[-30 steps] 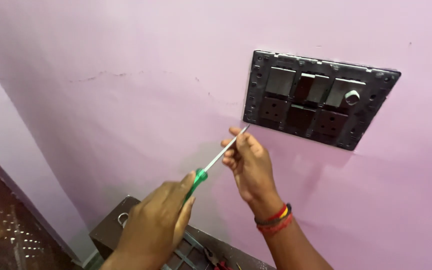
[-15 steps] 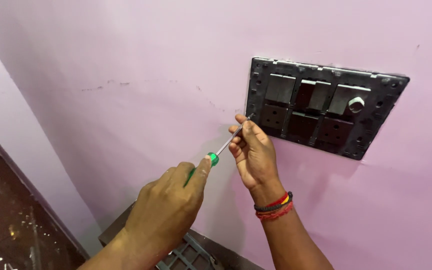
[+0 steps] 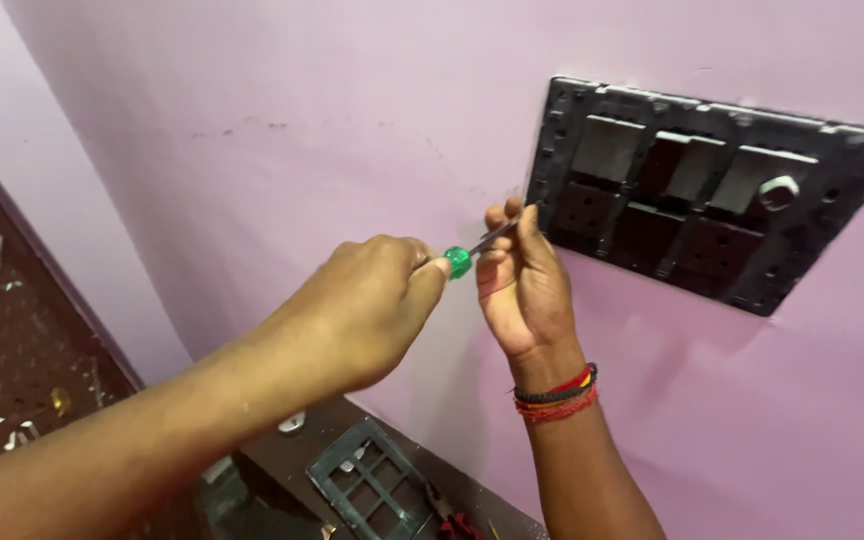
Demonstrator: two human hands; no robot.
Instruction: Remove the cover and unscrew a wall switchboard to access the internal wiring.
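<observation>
Left hand (image 3: 372, 300) closed in a fist around the handle of a green-handled screwdriver with a thin metal shaft (image 3: 472, 252); only the green end of the handle shows past the thumb and fingers, the rest is hidden in the palm. Shaft runs up and to the right toward the wall plate.

Right hand (image 3: 522, 285) held upright just beside the left, fingers bunched together and pinching the shaft near its tip, back of hand toward camera. Exact tip of the screwdriver is covered by the fingers, cannot tell if it touches anything. Right wrist carries red and black thread bands (image 3: 555, 392).

Tip end sits just beside the lower left edge of a black rectangular switch board frame with open module slots (image 3: 552, 150), mounted tilted in view on the pink painted wall (image 3: 252, 120). Frame holds pale grey switch backs in the upper row, dark socket modules in the lower row, and a small round grey knob (image 3: 778, 191) toward the upper right. Screw holes dot the frame's border.

Below the hands, low in view, a dark grid-shaped plastic plate (image 3: 372, 490) lies on a dark brown ledge surface (image 3: 282, 460) against the wall, well apart from the hands. Small red item at its right, too small to tell. Far left, dark floor (image 3: 12, 340) with scattered bits of debris.
</observation>
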